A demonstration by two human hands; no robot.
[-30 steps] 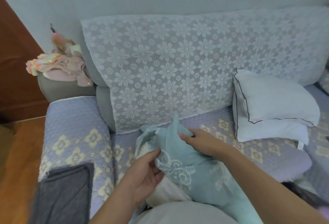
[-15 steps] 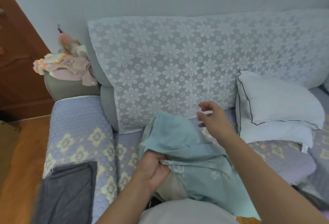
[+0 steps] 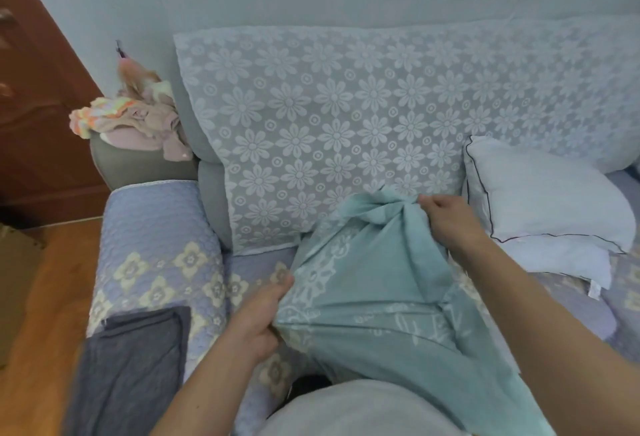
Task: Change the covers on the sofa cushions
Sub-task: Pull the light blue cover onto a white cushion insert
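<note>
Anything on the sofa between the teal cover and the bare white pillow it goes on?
Nothing visible. The right hand and left hand both grip the teal cover; the white pillow lies just right of it on the seat, with only the right forearm between.

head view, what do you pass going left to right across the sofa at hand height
dark grey cloth on the armrest → left hand → teal cover → right hand → white pillow
</note>
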